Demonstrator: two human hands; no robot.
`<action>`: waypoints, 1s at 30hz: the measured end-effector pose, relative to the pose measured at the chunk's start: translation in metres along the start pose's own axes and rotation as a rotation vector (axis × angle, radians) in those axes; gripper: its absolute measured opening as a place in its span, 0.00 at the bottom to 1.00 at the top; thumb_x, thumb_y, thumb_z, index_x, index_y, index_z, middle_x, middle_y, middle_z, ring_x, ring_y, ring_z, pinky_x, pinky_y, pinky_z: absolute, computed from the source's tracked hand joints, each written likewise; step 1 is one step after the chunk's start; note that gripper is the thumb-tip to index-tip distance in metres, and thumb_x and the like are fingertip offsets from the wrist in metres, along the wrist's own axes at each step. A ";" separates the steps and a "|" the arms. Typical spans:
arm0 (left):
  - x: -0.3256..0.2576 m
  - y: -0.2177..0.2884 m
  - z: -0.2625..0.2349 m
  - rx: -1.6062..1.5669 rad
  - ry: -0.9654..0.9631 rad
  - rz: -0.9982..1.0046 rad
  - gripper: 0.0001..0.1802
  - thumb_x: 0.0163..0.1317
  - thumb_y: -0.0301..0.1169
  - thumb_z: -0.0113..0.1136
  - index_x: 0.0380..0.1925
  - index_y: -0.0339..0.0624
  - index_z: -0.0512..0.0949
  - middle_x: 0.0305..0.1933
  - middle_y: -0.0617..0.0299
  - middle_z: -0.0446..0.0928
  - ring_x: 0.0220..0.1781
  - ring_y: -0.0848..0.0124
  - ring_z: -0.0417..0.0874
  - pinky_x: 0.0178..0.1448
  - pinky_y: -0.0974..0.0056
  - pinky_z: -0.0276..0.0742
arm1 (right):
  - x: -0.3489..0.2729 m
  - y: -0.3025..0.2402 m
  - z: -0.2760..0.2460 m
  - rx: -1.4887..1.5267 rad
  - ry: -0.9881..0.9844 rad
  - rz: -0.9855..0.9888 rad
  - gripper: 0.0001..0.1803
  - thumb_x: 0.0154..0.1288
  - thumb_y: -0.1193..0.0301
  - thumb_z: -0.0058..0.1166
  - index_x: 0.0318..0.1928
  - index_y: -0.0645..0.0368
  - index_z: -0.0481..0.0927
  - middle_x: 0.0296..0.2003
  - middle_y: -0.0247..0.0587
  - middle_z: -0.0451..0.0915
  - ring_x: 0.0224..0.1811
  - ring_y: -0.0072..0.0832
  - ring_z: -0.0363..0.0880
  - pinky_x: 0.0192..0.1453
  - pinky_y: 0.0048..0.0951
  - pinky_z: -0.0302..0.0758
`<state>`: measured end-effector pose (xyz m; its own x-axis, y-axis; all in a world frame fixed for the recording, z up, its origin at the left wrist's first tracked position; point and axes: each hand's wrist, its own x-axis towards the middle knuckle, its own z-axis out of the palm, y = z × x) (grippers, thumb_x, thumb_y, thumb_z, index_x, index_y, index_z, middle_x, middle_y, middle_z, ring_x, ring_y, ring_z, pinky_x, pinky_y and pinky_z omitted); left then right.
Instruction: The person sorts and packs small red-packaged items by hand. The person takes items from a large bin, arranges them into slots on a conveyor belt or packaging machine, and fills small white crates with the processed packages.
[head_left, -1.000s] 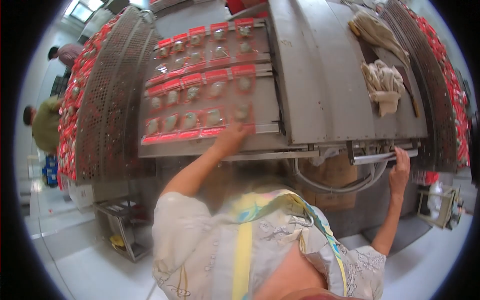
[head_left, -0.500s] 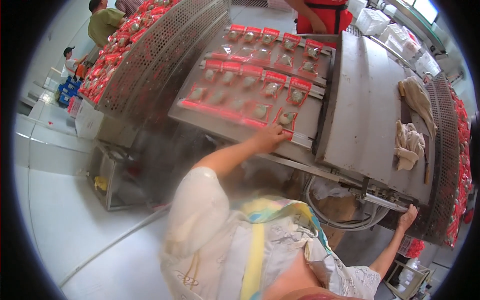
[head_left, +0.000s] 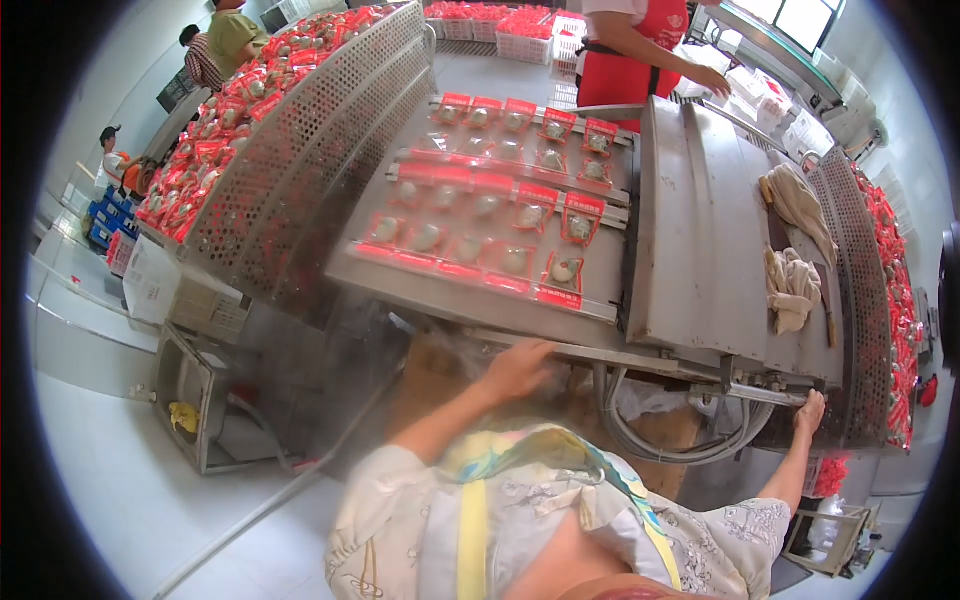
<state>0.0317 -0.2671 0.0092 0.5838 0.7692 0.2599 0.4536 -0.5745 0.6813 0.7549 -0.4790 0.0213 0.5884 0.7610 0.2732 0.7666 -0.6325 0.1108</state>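
Observation:
My right hand (head_left: 810, 410) is closed round the end of a metal bar (head_left: 750, 392) along the front right of the steel machine. Just below the machine's front edge, my left hand (head_left: 520, 368) is apart from the packets, fingers stretched out, nothing in it. Above it on the steel bed (head_left: 400, 275) lie rows of clear packets with red bands, each with a pale round item like an egg inside. The nearest packet (head_left: 562, 275) is at the front right corner. A grey metal lid (head_left: 690, 230) covers the machine's right side.
Perforated metal bins heaped with red packets stand at the left (head_left: 310, 150) and right (head_left: 865, 250). Cloth gloves (head_left: 795, 285) lie on the right side. Across the machine stands a person in a red apron (head_left: 660, 50). Looped hoses (head_left: 690, 440) hang below the front edge.
My left hand has let go of the front right packet and drawn back toward me, below the bed's edge. My right hand stays on the bar. The person opposite has reached an arm rightward.

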 end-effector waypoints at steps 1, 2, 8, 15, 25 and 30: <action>-0.014 -0.002 -0.007 0.008 0.008 0.000 0.29 0.51 0.36 0.62 0.54 0.46 0.68 0.46 0.52 0.74 0.47 0.55 0.76 0.49 0.56 0.73 | -0.001 -0.001 -0.004 -0.004 -0.032 0.013 0.17 0.65 0.70 0.36 0.52 0.59 0.71 0.54 0.50 0.70 0.61 0.43 0.63 0.66 0.39 0.56; -0.026 -0.005 -0.015 0.001 0.004 -0.128 0.28 0.51 0.35 0.61 0.54 0.46 0.68 0.45 0.52 0.75 0.47 0.56 0.76 0.49 0.57 0.73 | -0.001 -0.004 -0.006 -0.071 -0.043 0.012 0.18 0.65 0.70 0.36 0.53 0.59 0.71 0.56 0.50 0.69 0.62 0.42 0.62 0.67 0.38 0.56; -0.081 -0.018 -0.048 0.010 -0.048 -0.408 0.25 0.54 0.34 0.58 0.54 0.45 0.68 0.42 0.53 0.77 0.44 0.55 0.77 0.47 0.57 0.74 | 0.001 -0.012 -0.019 0.014 -0.083 0.088 0.20 0.68 0.65 0.33 0.53 0.61 0.70 0.57 0.48 0.68 0.63 0.39 0.60 0.67 0.36 0.54; -0.056 -0.014 -0.067 -0.038 0.127 -0.175 0.28 0.51 0.31 0.62 0.54 0.45 0.68 0.39 0.57 0.78 0.40 0.58 0.78 0.43 0.59 0.75 | -0.006 -0.019 -0.036 0.112 -0.023 0.075 0.18 0.67 0.66 0.33 0.51 0.62 0.70 0.54 0.50 0.69 0.61 0.42 0.62 0.64 0.36 0.57; 0.051 0.100 -0.134 -0.279 0.202 0.613 0.32 0.51 0.44 0.64 0.51 0.36 0.69 0.46 0.53 0.75 0.45 0.55 0.76 0.47 0.57 0.75 | -0.010 -0.069 -0.123 0.349 0.208 -0.007 0.18 0.68 0.69 0.34 0.54 0.63 0.69 0.52 0.52 0.71 0.57 0.44 0.67 0.62 0.38 0.62; 0.104 0.192 -0.148 -0.350 0.143 1.012 0.34 0.48 0.53 0.59 0.47 0.37 0.70 0.40 0.57 0.74 0.45 0.59 0.75 0.51 0.57 0.72 | -0.022 -0.188 -0.223 0.169 0.390 -0.264 0.13 0.58 0.76 0.46 0.45 0.63 0.73 0.46 0.53 0.73 0.51 0.44 0.70 0.56 0.38 0.66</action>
<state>0.0795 -0.2558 0.2681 0.4850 0.0214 0.8743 -0.4258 -0.8674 0.2575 0.5403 -0.4090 0.2080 0.2533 0.7607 0.5976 0.9264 -0.3686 0.0765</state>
